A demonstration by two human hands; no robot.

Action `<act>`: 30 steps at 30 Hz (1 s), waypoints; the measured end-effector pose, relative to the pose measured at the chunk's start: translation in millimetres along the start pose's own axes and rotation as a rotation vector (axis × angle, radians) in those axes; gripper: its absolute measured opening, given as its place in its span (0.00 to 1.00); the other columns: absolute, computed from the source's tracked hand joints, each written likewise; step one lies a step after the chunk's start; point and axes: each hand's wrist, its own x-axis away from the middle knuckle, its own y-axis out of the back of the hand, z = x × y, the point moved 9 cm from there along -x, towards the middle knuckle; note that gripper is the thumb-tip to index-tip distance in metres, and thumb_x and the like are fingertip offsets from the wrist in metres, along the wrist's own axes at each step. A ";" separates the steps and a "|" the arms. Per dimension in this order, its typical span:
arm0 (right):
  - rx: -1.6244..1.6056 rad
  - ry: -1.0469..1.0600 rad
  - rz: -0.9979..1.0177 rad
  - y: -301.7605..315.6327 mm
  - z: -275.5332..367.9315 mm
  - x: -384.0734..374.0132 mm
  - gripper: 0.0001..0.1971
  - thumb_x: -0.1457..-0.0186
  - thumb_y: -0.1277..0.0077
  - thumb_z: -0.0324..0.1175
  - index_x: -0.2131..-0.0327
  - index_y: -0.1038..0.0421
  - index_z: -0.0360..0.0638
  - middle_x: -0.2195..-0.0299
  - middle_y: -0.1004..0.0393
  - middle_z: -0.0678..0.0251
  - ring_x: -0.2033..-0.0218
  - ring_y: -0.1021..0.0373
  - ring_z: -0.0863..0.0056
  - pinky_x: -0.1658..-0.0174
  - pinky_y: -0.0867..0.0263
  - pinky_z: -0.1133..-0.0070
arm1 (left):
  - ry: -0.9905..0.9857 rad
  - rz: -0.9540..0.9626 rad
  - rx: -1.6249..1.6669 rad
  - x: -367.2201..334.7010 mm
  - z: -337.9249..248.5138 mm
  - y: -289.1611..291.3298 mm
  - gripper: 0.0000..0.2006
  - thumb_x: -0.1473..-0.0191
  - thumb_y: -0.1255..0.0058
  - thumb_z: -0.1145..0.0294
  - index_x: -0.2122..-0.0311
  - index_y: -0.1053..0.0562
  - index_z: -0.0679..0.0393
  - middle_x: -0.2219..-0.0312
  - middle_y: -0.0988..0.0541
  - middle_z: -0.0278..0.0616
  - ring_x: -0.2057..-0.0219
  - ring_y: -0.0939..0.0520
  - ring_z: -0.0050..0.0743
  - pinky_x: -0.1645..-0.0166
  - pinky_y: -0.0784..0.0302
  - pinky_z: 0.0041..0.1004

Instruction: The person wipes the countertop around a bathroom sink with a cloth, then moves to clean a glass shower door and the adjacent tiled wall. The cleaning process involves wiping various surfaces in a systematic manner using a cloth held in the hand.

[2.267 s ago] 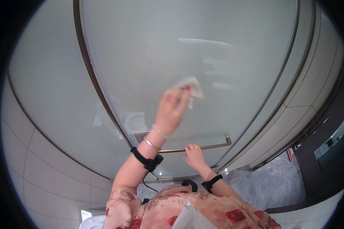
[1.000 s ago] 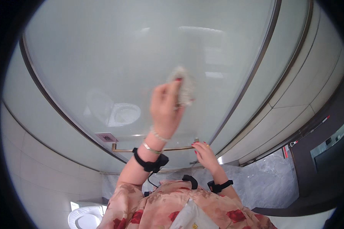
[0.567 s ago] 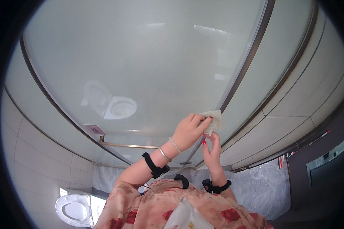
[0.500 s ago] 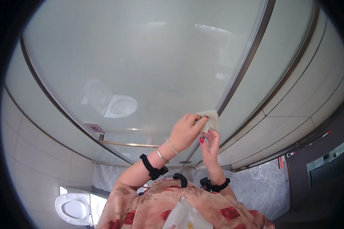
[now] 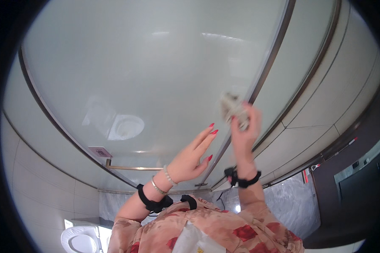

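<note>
My right hand (image 5: pixel 248 124) is raised near the dark metal frame (image 5: pixel 269 63) of a frosted glass panel, its fingers closed on a crumpled whitish cloth (image 5: pixel 234 109). Motion blurs both the hand and the cloth, and I cannot tell whether the cloth touches the glass. Lower and to the left, my left hand (image 5: pixel 193 157) holds nothing; its fingers are stretched out and the thumb stands apart. Behind both hands rises the large frosted glass panel (image 5: pixel 164 76), which mirrors a toilet.
A horizontal metal bar handle (image 5: pixel 135 168) sits low on the glass, with a small pinkish sign (image 5: pixel 100 152) above its left end. At lower left stands a white toilet (image 5: pixel 81 240). Pale wall tiles (image 5: pixel 312 114) and a dark door (image 5: pixel 363 177) lie to the right, over a grey marbled floor (image 5: pixel 293 206).
The hands have parted. My left hand has let go of the cloth and moved down and left, while my right hand has carried the cloth upward.
</note>
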 end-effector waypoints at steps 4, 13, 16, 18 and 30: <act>0.205 0.251 -0.371 41.1 38.0 -99.9 0.24 0.60 0.50 0.19 0.54 0.34 0.40 0.59 0.33 0.60 0.59 0.37 0.62 0.56 0.40 0.71 | -0.003 0.025 -0.094 9.6 -0.4 32.6 0.31 0.56 0.54 0.82 0.44 0.44 0.63 0.44 0.45 0.56 0.44 0.40 0.55 0.43 0.40 0.37; 0.033 0.812 0.363 -80.4 94.6 7.2 0.15 0.54 0.52 0.31 0.59 0.35 0.50 0.62 0.32 0.69 0.66 0.37 0.74 0.65 0.40 0.78 | 0.071 -0.164 -0.164 30.7 15.9 119.3 0.27 0.57 0.54 0.85 0.48 0.39 0.61 0.45 0.42 0.52 0.47 0.35 0.47 0.47 0.35 0.35; 0.294 1.269 0.382 -95.2 99.4 72.4 0.14 0.53 0.53 0.32 0.60 0.34 0.55 0.62 0.34 0.72 0.66 0.37 0.79 0.67 0.40 0.82 | 0.040 -0.144 -0.256 28.7 7.3 140.9 0.27 0.58 0.55 0.86 0.48 0.39 0.62 0.46 0.42 0.52 0.49 0.33 0.47 0.48 0.34 0.35; 0.329 1.369 0.372 -95.9 99.8 70.7 0.12 0.53 0.53 0.33 0.62 0.35 0.56 0.62 0.35 0.73 0.67 0.38 0.80 0.67 0.40 0.82 | 0.029 -0.121 -0.309 32.2 1.4 153.0 0.28 0.60 0.56 0.88 0.49 0.38 0.62 0.46 0.42 0.53 0.50 0.31 0.47 0.48 0.33 0.35; 0.492 0.849 -0.151 -31.9 134.2 -168.4 0.18 0.59 0.47 0.25 0.60 0.30 0.47 0.61 0.34 0.63 0.61 0.37 0.61 0.60 0.42 0.69 | -0.128 -0.243 -0.403 15.3 -26.4 195.4 0.27 0.63 0.58 0.92 0.52 0.35 0.60 0.47 0.40 0.50 0.52 0.29 0.42 0.48 0.34 0.35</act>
